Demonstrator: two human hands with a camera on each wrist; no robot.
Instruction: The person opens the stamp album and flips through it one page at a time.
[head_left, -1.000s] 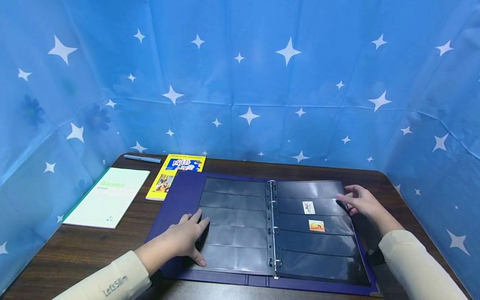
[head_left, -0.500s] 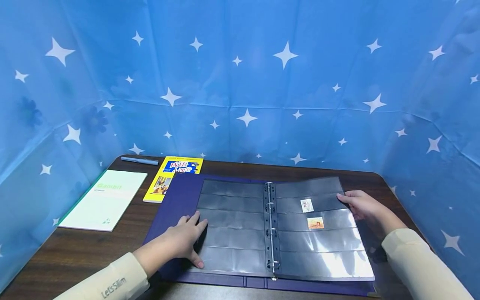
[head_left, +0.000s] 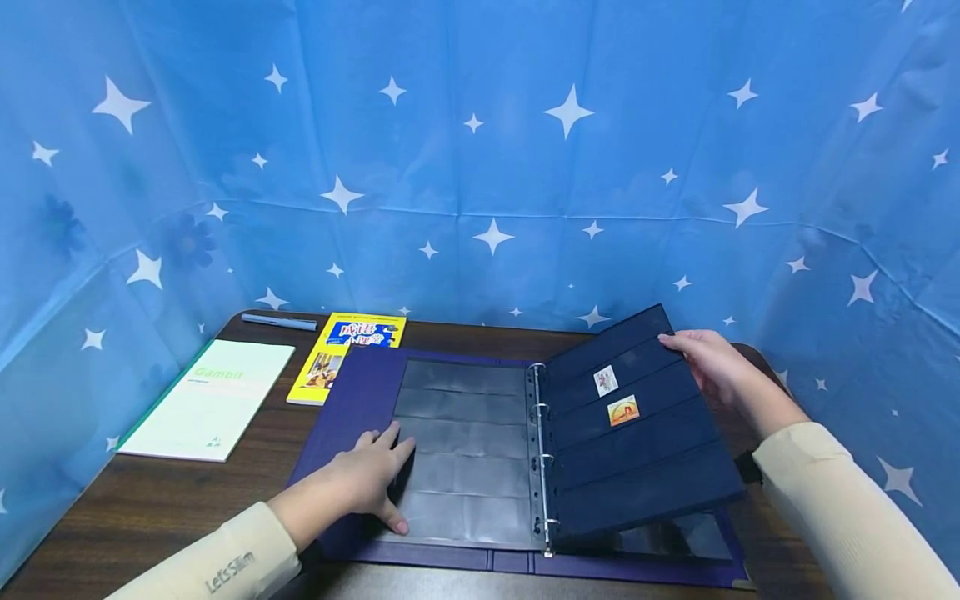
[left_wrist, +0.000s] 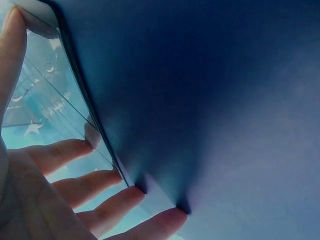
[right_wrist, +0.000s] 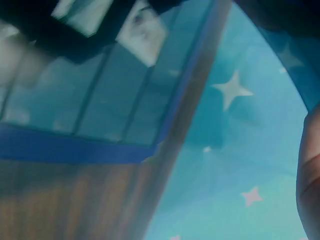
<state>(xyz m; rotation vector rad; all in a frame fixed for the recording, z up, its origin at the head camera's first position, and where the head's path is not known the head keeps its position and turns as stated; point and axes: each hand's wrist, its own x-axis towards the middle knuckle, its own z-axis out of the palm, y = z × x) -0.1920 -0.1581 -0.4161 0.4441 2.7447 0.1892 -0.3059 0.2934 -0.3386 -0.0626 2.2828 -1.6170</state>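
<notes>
A purple ring binder lies spread flat on the table, its metal rings down the middle. My right hand pinches the upper outer edge of a black stamp page, lifted and tilted off the right side. On that page sit a whitish stamp and an orange stamp. My left hand rests with spread fingers at the outer edge of the left pocket page. In the left wrist view its fingertips touch the cover and page edge. Blurred pockets and a pale stamp show in the right wrist view.
A yellow book lies partly under the binder's upper left. Farther left are a pale green notebook and a blue pen by the table's back edge. A blue star-patterned curtain surrounds the dark wooden table.
My right hand has taken hold of the right page's edge and raised it up and leftward, baring part of another page beneath. My left hand stays in place.
</notes>
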